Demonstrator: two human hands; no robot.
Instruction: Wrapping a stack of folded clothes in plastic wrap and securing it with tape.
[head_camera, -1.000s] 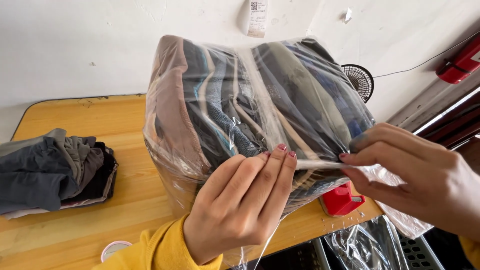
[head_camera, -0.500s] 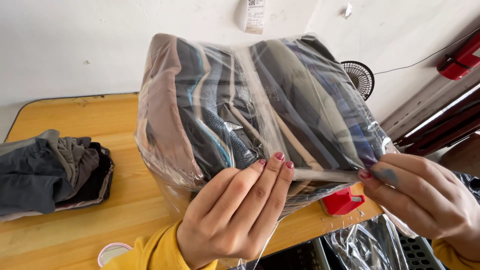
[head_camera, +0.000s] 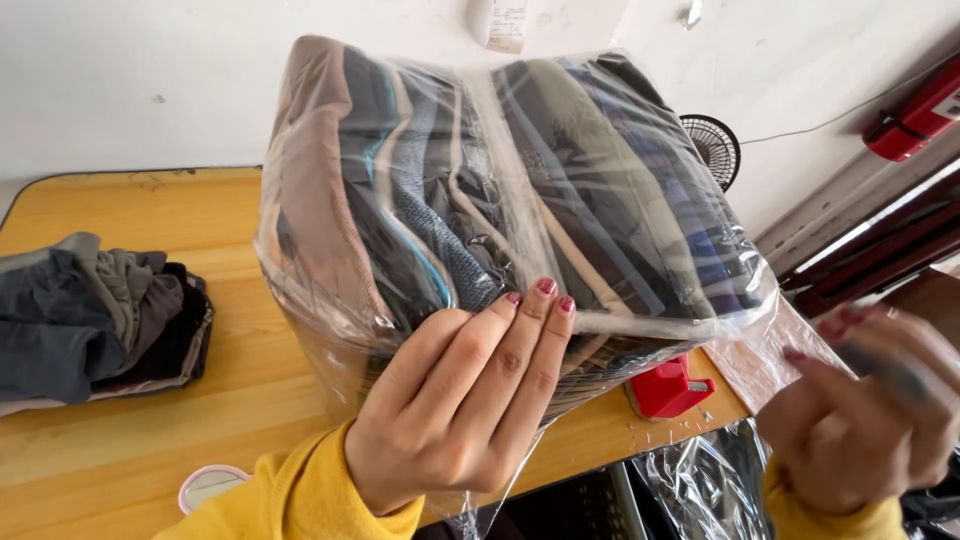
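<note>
Bagged folded clothes (head_camera: 500, 200) fill mid-frame; your left hand (head_camera: 460, 400) presses flat against them, your right hand (head_camera: 865, 420), blurred, pinches the bag's loose flap (head_camera: 770, 350).

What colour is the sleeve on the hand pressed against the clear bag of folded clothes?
Yellow: the left hand has a yellow sleeve, seen in the head view.

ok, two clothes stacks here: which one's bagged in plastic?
The tall stack of folded clothes under the left hand, wrapped in a clear plastic bag. The grey pile at the table's left edge lies bare, untouched.
</note>
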